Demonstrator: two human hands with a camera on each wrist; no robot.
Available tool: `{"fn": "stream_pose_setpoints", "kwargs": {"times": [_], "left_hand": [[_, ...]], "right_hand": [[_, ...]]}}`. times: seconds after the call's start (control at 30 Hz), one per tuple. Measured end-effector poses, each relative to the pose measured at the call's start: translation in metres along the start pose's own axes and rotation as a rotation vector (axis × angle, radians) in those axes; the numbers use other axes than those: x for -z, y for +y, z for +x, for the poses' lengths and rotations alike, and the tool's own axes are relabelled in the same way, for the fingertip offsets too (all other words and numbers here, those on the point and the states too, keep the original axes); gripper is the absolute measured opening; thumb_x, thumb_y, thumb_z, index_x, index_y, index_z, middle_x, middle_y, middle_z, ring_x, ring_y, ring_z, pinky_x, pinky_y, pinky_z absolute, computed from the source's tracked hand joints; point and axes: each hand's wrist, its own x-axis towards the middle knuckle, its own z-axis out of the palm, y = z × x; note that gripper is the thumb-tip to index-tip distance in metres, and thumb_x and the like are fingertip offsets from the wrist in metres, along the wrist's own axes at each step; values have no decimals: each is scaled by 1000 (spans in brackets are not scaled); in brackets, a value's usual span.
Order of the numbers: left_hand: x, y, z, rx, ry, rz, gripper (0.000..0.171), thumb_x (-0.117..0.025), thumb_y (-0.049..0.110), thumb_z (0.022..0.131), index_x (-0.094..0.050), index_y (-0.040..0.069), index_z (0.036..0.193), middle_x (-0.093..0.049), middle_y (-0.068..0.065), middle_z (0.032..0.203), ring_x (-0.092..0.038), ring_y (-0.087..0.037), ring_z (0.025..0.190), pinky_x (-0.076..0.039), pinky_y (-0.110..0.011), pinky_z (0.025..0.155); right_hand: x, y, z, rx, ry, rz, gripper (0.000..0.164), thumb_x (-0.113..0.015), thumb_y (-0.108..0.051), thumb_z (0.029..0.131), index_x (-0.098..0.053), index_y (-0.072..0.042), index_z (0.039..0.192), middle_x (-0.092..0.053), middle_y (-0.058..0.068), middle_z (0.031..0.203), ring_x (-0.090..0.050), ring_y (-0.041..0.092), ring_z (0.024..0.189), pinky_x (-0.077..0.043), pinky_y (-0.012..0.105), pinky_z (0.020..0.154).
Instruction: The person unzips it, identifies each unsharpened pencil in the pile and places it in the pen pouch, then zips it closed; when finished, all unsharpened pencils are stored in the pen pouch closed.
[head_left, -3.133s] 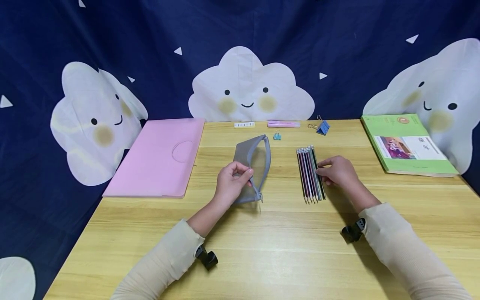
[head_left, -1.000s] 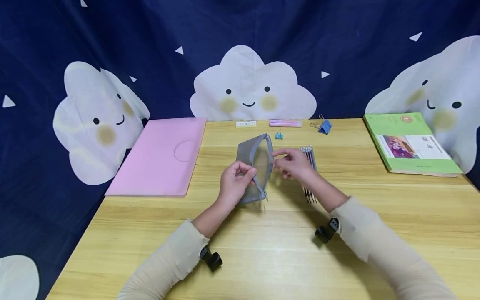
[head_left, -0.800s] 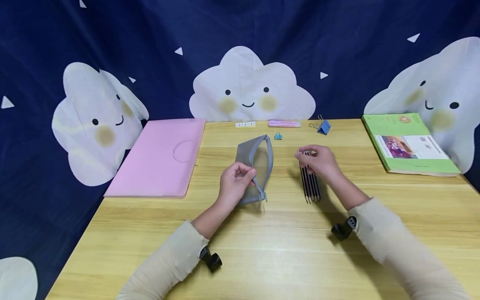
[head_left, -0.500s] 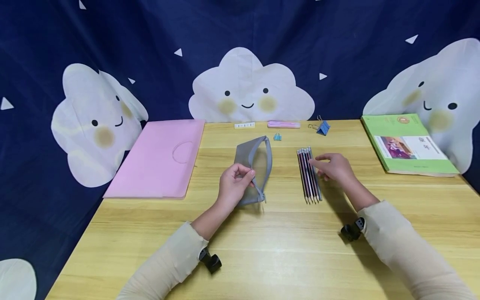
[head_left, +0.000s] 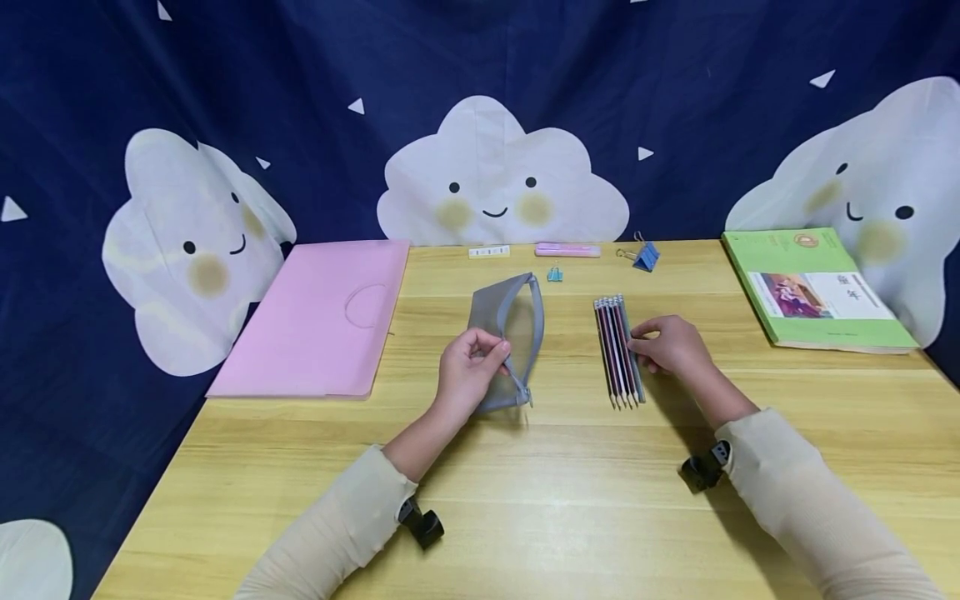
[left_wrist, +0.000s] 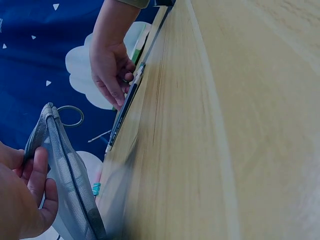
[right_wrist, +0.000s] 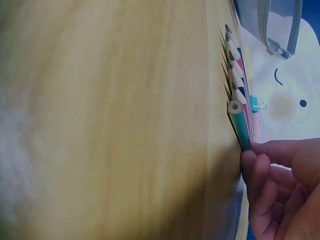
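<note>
My left hand pinches the rim of a grey mesh zip pouch and holds it up with its mouth gaping to the right. To the right of it, several pencils lie side by side on the table, points toward me. At the right end of that row is a green pencil with a flat, unsharpened end. The thumb and fingertips of my right hand grip this pencil at its side. Whether anything lies inside the pouch I cannot tell.
A pink folder lies at left, a green book at right. Along the table's back edge are a small white strip, a pink case, a teal binder clip and a blue one.
My right hand was at the pouch's mouth a second ago and has returned to the pencils. The dark pencil at the row's right end has gone from there. My left hand keeps its hold.
</note>
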Motion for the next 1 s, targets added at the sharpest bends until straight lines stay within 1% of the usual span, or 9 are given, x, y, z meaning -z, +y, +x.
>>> {"fn": "stream_pose_setpoints", "kwargs": {"times": [0.23,0.33,0.47,0.6,0.7,0.83,0.9,0.97,1.0], "left_hand": [[0,0,-1,-3,10,-11,18,-64,13,77,-56,-3,81,-59,-8,75,-57,-17,52,-47,-25,50],[0,0,-1,-1,16,-7,17,-65,13,77,-56,-2,81,-58,-7,75,-57,-17,52,-46,-24,48],[0,1,-1,6,20,-5,16,-64,12,77,-56,-2,81,-58,-7,75,-57,-18,52,-45,-23,46],[0,0,-1,9,18,-17,16,-64,11,77,-56,-2,81,-58,-8,75,-57,-17,51,-45,-23,47],[0,1,-1,9,19,-13,17,-64,12,77,-56,-2,81,-58,-8,75,-57,-17,51,-43,-21,45],[0,1,0,4,22,-13,16,-64,12,77,-56,-2,81,-59,-8,75,-57,-17,51,-43,-22,45],[0,2,0,2,21,-15,15,-64,10,77,-56,-2,81,-58,-8,75,-57,-18,51,-44,-23,46],[0,2,0,3,19,-15,14,-63,10,78,-56,-2,81,-58,-9,75,-57,-18,51,-44,-23,46],[0,2,0,4,18,-13,14,-63,10,78,-56,-3,81,-59,-9,75,-57,-19,51,-44,-23,46]], "right_hand": [[0,-4,-2,-9,75,-186,28,-60,-26,77,-62,-6,97,-58,-2,52,-54,12,46,-39,27,47],[-1,-6,-2,-3,88,-236,28,-62,-28,75,-63,-6,93,-57,-2,52,-53,12,46,-37,27,45],[-1,-7,-1,-22,86,-221,29,-64,-28,74,-62,-4,90,-56,0,53,-53,13,47,-37,28,45],[3,-7,-4,-16,108,-164,29,-61,-26,75,-60,-2,91,-57,3,53,-53,15,47,-38,27,45],[8,-12,-7,14,150,-80,29,-57,-22,75,-58,-2,96,-58,6,55,-53,16,48,-39,27,44],[11,-28,-9,63,234,103,30,-54,-18,74,-57,-2,99,-61,12,62,-54,24,48,-38,26,39],[10,-38,-8,91,280,250,29,-55,-15,74,-56,-1,100,-62,16,67,-55,28,48,-39,28,37],[2,-39,3,159,317,488,26,-57,-10,73,-56,-3,98,-63,15,66,-54,26,44,-39,28,34],[-2,-44,5,173,341,586,25,-58,-8,72,-56,-4,96,-63,14,65,-53,24,41,-40,29,33]]}}
